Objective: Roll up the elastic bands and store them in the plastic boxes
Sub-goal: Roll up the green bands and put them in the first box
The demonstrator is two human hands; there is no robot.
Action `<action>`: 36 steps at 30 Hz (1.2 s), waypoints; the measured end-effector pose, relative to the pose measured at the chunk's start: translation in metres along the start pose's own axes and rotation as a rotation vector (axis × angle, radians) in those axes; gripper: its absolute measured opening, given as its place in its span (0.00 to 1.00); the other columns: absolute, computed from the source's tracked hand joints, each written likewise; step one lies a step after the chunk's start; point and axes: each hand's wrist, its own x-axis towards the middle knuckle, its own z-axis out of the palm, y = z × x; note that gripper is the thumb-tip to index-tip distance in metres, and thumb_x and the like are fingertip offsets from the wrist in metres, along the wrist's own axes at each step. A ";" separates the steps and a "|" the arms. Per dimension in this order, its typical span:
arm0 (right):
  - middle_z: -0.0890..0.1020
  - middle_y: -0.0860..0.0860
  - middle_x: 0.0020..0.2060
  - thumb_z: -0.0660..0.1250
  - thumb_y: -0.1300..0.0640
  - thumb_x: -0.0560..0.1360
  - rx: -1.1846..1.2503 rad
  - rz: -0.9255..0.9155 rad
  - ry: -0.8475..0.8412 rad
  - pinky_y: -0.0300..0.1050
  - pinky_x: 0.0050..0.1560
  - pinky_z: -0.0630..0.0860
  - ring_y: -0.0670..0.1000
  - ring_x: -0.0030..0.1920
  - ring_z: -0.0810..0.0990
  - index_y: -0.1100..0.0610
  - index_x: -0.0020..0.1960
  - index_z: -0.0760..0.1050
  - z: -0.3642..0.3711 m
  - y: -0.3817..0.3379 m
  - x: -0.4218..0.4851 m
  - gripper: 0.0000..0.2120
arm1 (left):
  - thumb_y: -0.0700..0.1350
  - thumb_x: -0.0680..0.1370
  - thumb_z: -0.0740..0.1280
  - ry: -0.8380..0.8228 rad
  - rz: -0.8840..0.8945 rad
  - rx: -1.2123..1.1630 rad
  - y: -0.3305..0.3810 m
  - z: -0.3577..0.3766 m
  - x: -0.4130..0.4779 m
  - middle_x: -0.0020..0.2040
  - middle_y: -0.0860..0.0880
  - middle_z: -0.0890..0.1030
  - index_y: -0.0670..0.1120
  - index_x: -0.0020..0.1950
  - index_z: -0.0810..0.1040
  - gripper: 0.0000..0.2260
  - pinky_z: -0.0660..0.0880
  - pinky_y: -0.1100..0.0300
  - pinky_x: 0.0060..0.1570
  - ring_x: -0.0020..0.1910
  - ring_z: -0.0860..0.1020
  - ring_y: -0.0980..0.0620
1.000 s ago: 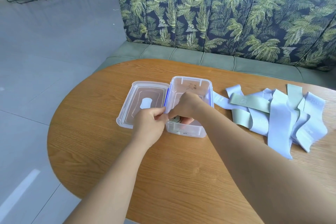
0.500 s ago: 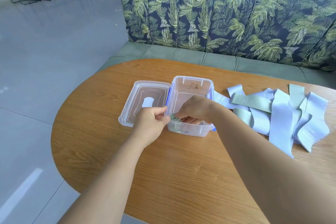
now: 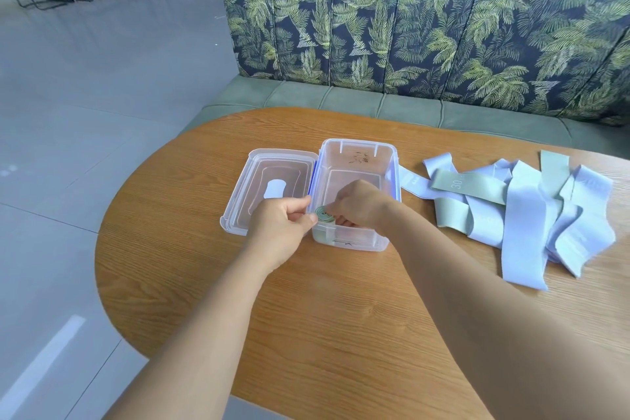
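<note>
The right hand (image 3: 361, 204) is down inside the open plastic box (image 3: 358, 147), fingers curled and pinched on a rolled band (image 3: 325, 215), a tight green coil sitting in the box's near-left corner. The left hand (image 3: 283, 228) is curled against the box's left rim right beside the coil and seems to be steadying the box. I can't tell whether its fingertips also touch the roll. The coil stands on end with its spiral face up, so its axis points roughly upward, tipped a little toward the person. The box's long side runs away from them, and its lid (image 3: 269, 160) lies flat against its left side. To my eye this stuff is light, soft and springy, so the roll will want to unwind the moment the pinch loosens. The best hold is probably across the outer wraps with the free tail trapped, or with that tail pressed against the box wall so the corner holds it shut. The loose bands (image 3: 525, 215), pale blue and green, sprawl flat and overlapping on the wooden surface (image 3: 341, 317) to the right of the box, most of their lengths running slantwise from near to far. They look limp enough to lift from any end.
</note>
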 end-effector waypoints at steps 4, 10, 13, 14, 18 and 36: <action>0.80 0.50 0.34 0.68 0.55 0.77 0.050 -0.018 -0.001 0.50 0.59 0.79 0.51 0.42 0.79 0.61 0.41 0.77 -0.001 0.007 0.001 0.10 | 0.42 0.76 0.72 0.009 -0.060 -0.075 0.005 -0.002 0.003 0.58 0.51 0.82 0.45 0.64 0.79 0.17 0.77 0.65 0.50 0.51 0.79 0.60; 0.80 0.53 0.37 0.70 0.52 0.76 0.063 -0.004 -0.001 0.49 0.57 0.78 0.52 0.41 0.77 0.63 0.47 0.80 -0.002 0.009 0.005 0.13 | 0.44 0.70 0.75 0.063 -0.241 0.003 0.015 0.005 0.020 0.44 0.49 0.82 0.48 0.47 0.79 0.09 0.79 0.56 0.49 0.43 0.80 0.48; 0.82 0.52 0.39 0.71 0.53 0.75 0.080 -0.007 -0.034 0.47 0.57 0.78 0.50 0.42 0.80 0.64 0.52 0.81 -0.006 0.011 0.004 0.14 | 0.42 0.68 0.75 0.080 -0.314 0.010 0.021 0.009 0.026 0.38 0.46 0.80 0.43 0.44 0.81 0.07 0.80 0.53 0.47 0.38 0.78 0.46; 0.83 0.52 0.40 0.72 0.54 0.74 0.087 -0.005 -0.049 0.47 0.58 0.79 0.50 0.42 0.81 0.63 0.52 0.82 -0.007 0.012 0.004 0.13 | 0.42 0.68 0.75 0.081 -0.331 0.008 0.022 0.009 0.029 0.36 0.45 0.79 0.41 0.45 0.81 0.09 0.80 0.52 0.46 0.35 0.77 0.46; 0.84 0.53 0.44 0.74 0.56 0.72 0.097 0.027 -0.083 0.47 0.59 0.78 0.50 0.46 0.82 0.61 0.53 0.82 -0.008 0.011 0.006 0.12 | 0.40 0.67 0.74 0.063 -0.391 -0.013 0.022 0.009 0.035 0.36 0.44 0.78 0.38 0.50 0.81 0.14 0.80 0.55 0.43 0.34 0.76 0.46; 0.83 0.50 0.41 0.73 0.55 0.73 0.130 -0.023 -0.151 0.39 0.44 0.74 0.47 0.42 0.81 0.60 0.52 0.81 -0.010 0.015 0.008 0.11 | 0.37 0.68 0.75 0.046 -0.417 -0.107 0.017 0.015 0.043 0.47 0.42 0.82 0.40 0.52 0.79 0.14 0.81 0.56 0.36 0.46 0.81 0.47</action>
